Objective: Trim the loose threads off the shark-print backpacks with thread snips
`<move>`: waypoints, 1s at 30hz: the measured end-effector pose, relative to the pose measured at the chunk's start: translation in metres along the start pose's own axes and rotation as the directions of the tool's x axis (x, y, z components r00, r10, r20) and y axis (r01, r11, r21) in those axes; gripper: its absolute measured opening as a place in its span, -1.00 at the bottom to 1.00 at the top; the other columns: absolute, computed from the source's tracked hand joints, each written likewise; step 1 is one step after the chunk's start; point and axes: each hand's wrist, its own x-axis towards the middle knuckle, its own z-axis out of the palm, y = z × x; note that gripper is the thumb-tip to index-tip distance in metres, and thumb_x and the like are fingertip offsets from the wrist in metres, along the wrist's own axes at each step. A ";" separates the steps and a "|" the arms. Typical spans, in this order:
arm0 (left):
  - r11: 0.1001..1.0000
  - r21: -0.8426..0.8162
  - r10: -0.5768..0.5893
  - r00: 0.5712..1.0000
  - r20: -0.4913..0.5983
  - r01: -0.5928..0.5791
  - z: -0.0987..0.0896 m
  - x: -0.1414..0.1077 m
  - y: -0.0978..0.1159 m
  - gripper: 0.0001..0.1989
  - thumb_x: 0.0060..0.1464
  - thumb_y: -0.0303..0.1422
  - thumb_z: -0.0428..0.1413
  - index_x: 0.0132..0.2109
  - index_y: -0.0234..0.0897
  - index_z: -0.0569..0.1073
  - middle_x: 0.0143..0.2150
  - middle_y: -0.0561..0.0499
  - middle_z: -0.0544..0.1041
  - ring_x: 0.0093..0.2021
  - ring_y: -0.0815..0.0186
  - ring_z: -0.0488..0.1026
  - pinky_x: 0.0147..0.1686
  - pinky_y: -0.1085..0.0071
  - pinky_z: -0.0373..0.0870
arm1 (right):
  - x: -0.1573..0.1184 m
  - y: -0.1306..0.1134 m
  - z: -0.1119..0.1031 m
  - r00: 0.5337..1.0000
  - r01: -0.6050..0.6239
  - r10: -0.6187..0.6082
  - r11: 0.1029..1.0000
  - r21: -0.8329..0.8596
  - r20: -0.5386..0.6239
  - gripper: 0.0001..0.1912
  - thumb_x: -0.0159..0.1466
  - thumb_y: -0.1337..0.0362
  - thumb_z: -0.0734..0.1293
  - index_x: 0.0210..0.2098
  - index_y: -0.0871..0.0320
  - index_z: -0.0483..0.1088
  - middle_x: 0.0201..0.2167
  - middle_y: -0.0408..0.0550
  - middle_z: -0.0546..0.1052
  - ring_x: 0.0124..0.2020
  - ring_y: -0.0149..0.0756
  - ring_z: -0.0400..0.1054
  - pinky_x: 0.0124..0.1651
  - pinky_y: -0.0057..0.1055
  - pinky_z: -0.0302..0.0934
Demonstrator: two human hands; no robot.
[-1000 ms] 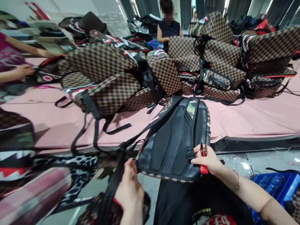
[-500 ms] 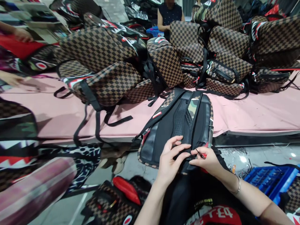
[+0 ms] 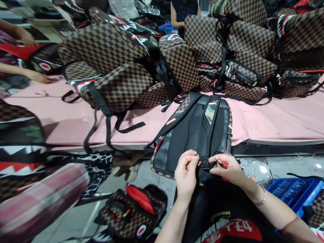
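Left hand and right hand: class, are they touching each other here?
Apart: the head view shows black strap in the gap between left hand and right hand.

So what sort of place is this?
Probably a bag workshop or factory: many matching checkered backpacks heaped along a long pink-covered table, with another person's hand at its left side.

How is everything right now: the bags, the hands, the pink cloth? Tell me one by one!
Pink cloth: spread out, wrinkled.
Front backpack: back panel up, overhanging the cloth's edge.
Left hand: fingertips pinched together.
Right hand: closed on a small tool.
Small tool: held; too small to tell if open.
Other backpacks: heaped in piles.
Blue crate: partly hidden.
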 end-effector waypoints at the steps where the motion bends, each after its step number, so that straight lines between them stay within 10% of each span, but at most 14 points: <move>1: 0.999 -0.029 -0.022 1.000 -0.014 0.021 0.001 -0.001 -0.002 -0.77 0.04 -0.27 0.05 -0.49 -0.31 0.39 -0.24 -0.07 0.40 -0.23 0.29 0.38 -0.22 0.38 0.33 | -0.002 -0.004 -0.004 0.999 0.036 -0.037 0.998 -0.043 -0.008 -0.64 0.03 0.20 0.38 -0.19 0.18 0.38 -0.64 -0.30 0.21 -0.62 -0.51 0.07 -0.55 -0.53 -0.02; 5: 0.996 -0.070 -0.055 0.998 -0.033 0.052 0.003 -0.002 -0.004 -0.76 0.03 -0.25 0.07 -0.49 -0.32 0.39 -0.23 -0.07 0.40 -0.20 0.28 0.39 -0.20 0.38 0.31 | -0.002 -0.021 -0.027 0.951 0.269 -0.306 0.885 -0.379 -0.039 -0.76 0.20 0.29 0.24 -0.13 0.12 0.30 -0.36 -0.13 0.41 -0.38 -0.39 0.26 -0.30 -0.44 0.14; 9: 0.998 -0.042 -0.040 0.999 -0.028 0.038 0.005 -0.002 -0.001 -0.76 0.04 -0.24 0.07 -0.46 -0.32 0.42 -0.19 -0.09 0.40 -0.15 0.25 0.38 -0.15 0.34 0.30 | 0.008 -0.043 -0.043 0.833 0.496 -0.519 0.549 -0.672 0.190 -0.84 0.26 0.26 0.21 -0.21 0.17 0.35 -0.35 -0.03 0.44 -0.31 -0.29 0.27 -0.23 -0.37 0.13; 17: 1.000 0.011 0.020 0.999 0.035 -0.020 0.005 -0.004 0.009 -0.80 0.06 -0.28 0.06 -0.45 -0.29 0.42 -0.19 -0.06 0.40 -0.09 0.25 0.34 -0.06 0.31 0.27 | 0.020 -0.084 -0.036 0.813 0.556 -0.304 0.147 -0.818 0.497 -0.90 0.23 0.28 0.25 -0.36 0.17 0.37 -0.49 -0.09 0.38 -0.42 -0.32 0.23 -0.37 -0.42 0.04; 21: 0.969 -0.204 -0.137 0.991 0.013 0.137 0.007 -0.003 0.011 -0.78 0.00 -0.23 0.11 -0.45 -0.31 0.42 -0.22 -0.04 0.39 -0.22 0.31 0.39 -0.16 0.35 0.34 | 0.023 -0.081 -0.037 0.816 0.559 -0.341 0.265 -0.785 0.466 -0.90 0.23 0.32 0.25 -0.39 0.17 0.37 -0.49 -0.09 0.40 -0.41 -0.33 0.25 -0.35 -0.43 0.06; 26: 0.711 -0.566 -0.406 0.901 0.155 0.417 0.005 0.003 0.019 -0.73 -0.10 -0.22 0.20 -0.45 -0.34 0.35 -0.20 0.00 0.39 -0.37 0.41 0.43 -0.35 0.44 0.41 | 0.020 -0.059 -0.054 0.884 0.460 -0.389 0.626 -0.630 0.260 -0.91 0.24 0.31 0.25 -0.29 0.18 0.37 -0.39 -0.10 0.47 -0.36 -0.37 0.32 -0.28 -0.46 0.15; 30: 0.594 -0.654 -0.426 0.873 0.236 0.467 0.005 0.007 0.025 -0.60 -0.01 -0.09 0.09 -0.55 -0.36 0.27 -0.23 -0.02 0.41 -0.37 0.38 0.44 -0.40 0.45 0.42 | 0.012 -0.049 -0.066 0.892 0.446 -0.385 0.657 -0.608 0.238 -0.86 0.23 0.26 0.26 -0.25 0.17 0.39 -0.36 -0.07 0.48 -0.33 -0.35 0.33 -0.27 -0.44 0.17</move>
